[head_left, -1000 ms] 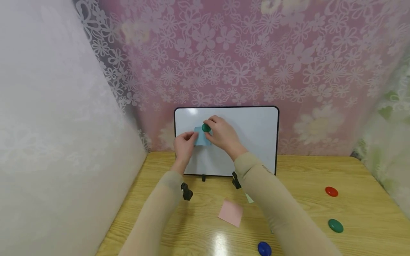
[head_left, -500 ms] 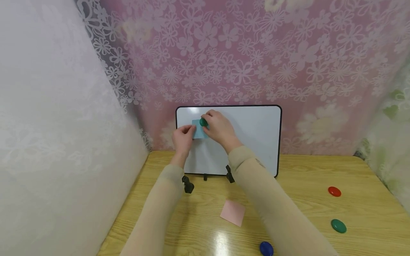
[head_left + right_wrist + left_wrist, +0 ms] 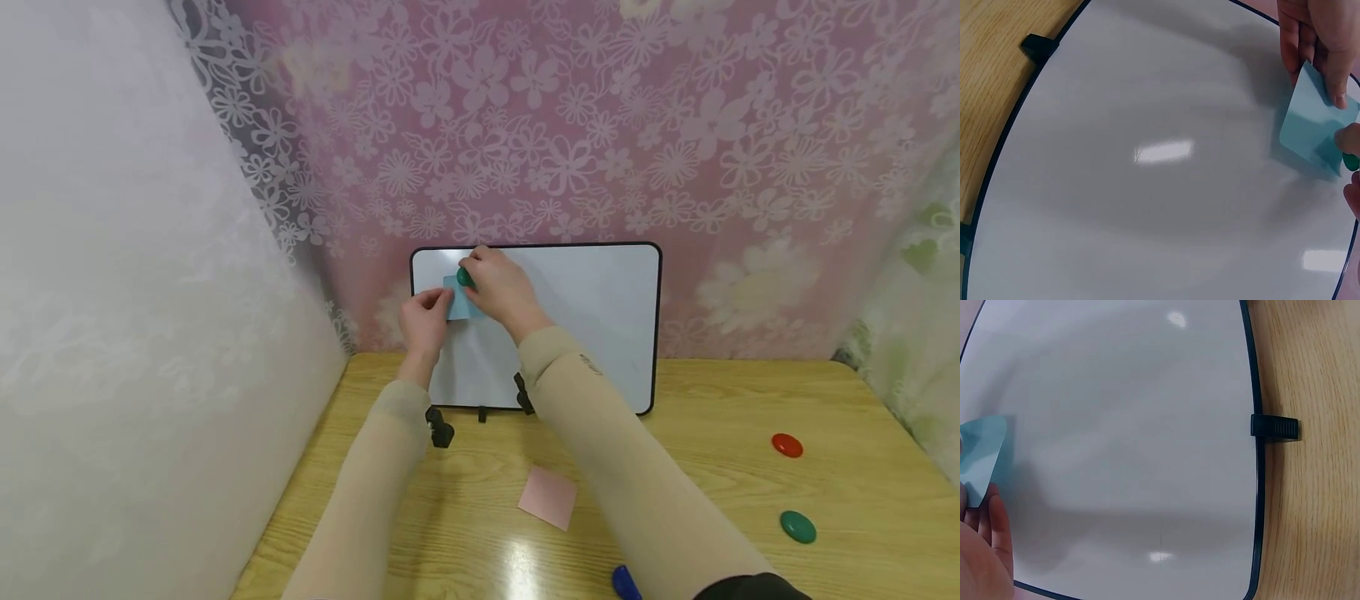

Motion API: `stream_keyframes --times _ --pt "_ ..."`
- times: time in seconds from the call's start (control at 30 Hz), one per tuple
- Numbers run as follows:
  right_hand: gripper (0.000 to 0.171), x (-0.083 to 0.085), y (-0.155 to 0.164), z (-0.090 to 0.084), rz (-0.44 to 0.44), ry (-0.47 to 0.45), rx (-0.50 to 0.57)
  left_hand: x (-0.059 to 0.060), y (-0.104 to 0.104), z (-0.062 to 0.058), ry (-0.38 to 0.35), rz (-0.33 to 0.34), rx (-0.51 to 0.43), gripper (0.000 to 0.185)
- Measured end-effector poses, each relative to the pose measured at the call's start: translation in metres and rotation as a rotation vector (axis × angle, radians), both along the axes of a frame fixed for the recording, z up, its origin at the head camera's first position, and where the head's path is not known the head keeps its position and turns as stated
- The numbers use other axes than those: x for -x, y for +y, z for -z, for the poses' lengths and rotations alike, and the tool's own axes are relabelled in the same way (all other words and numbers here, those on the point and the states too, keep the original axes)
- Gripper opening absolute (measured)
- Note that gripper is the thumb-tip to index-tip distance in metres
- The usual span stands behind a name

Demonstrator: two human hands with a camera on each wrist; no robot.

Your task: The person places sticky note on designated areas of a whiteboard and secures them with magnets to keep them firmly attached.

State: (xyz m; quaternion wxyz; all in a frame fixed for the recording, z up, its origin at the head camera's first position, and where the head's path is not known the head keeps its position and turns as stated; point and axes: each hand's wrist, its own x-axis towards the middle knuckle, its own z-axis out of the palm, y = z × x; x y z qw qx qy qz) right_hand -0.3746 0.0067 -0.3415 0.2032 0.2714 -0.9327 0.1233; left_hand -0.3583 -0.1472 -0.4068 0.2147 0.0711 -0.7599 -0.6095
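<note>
A white magnetic board (image 3: pixel 592 317) with a black frame stands upright at the back of the wooden table. My left hand (image 3: pixel 424 315) pinches the left edge of a light blue sticky note (image 3: pixel 459 305) against the board's upper left corner. My right hand (image 3: pixel 501 288) grips a green magnet (image 3: pixel 465 277) at the note's top edge. In the right wrist view, the left hand's fingers (image 3: pixel 1325 44) hold the blue note (image 3: pixel 1313 128) and a sliver of the green magnet (image 3: pixel 1352 162) shows. The left wrist view shows the note (image 3: pixel 980 457) beside my fingers (image 3: pixel 999 528).
A pink sticky note (image 3: pixel 548 497) lies on the table (image 3: pixel 712 433) in front of the board. A red magnet (image 3: pixel 787 445), a green magnet (image 3: pixel 797 526) and a blue magnet (image 3: pixel 624 582) lie to the right. Flowered curtains close the back and sides.
Both hands have slid the blue note and green magnet up and left, toward the board's upper left corner.
</note>
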Motion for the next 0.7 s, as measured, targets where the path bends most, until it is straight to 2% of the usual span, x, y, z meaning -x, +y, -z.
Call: stream_keyframes --times 0.17,0.47,0.7 --pt "0.037 0.001 -0.005 0.001 0.0 0.004 -0.011 0.0 -0.001 -0.003 0.006 0.009 -0.035 0.029" --pt "0.035 0.003 -0.01 0.005 0.034 0.027 -0.013 0.002 -0.003 -0.004 0.006 0.008 -0.005 0.029" --pt "0.034 0.005 -0.014 0.006 0.046 0.02 -0.045 0.003 -0.004 -0.003 0.001 0.009 -0.016 0.029"
